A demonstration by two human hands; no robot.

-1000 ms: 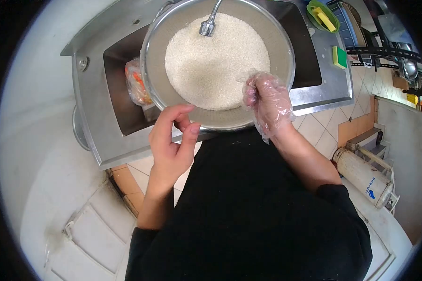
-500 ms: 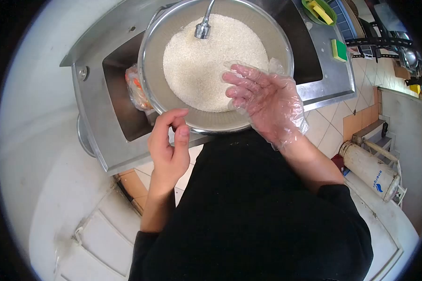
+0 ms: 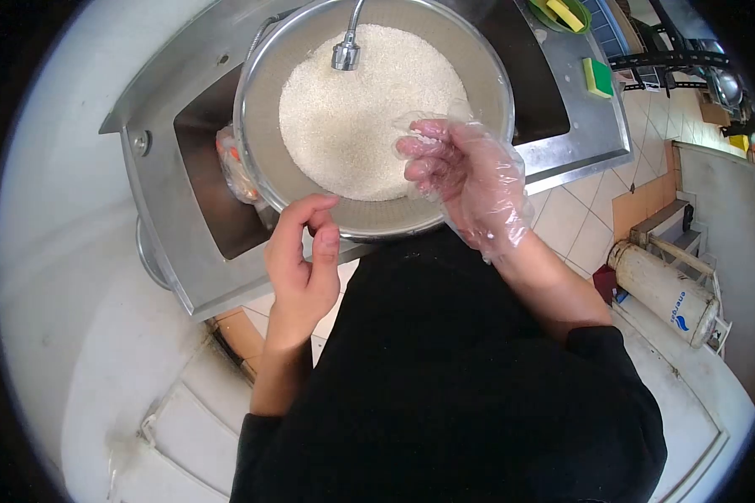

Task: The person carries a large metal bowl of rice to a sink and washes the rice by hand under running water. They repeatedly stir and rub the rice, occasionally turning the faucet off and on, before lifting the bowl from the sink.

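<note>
A big round metal bowl (image 3: 264, 147) holds white rice (image 3: 344, 121). My right hand (image 3: 474, 180), in a clear plastic glove, is raised over the bowl's near right side. Its fingers are half curled and a little apart, with a few white grains on the fingertips. Bare and loosely bent, my left hand (image 3: 304, 256) is by the near left rim; its thumb stands apart from the index finger and nothing shows in it. The metal spout (image 3: 346, 57) hangs above the rice.
The bowl rests over a steel sink unit (image 3: 164, 210). Left of it lies a plastic bag with orange contents (image 3: 236, 168). At the upper right are a green bowl (image 3: 580, 18) and a green-yellow sponge (image 3: 598, 77). A cylinder (image 3: 663, 289) lies at the right.
The thumb of my right hand has come in towards its curling fingers. My left hand has kept its pose. The sink, bowl and spout appear slightly further left as the view shifted.
</note>
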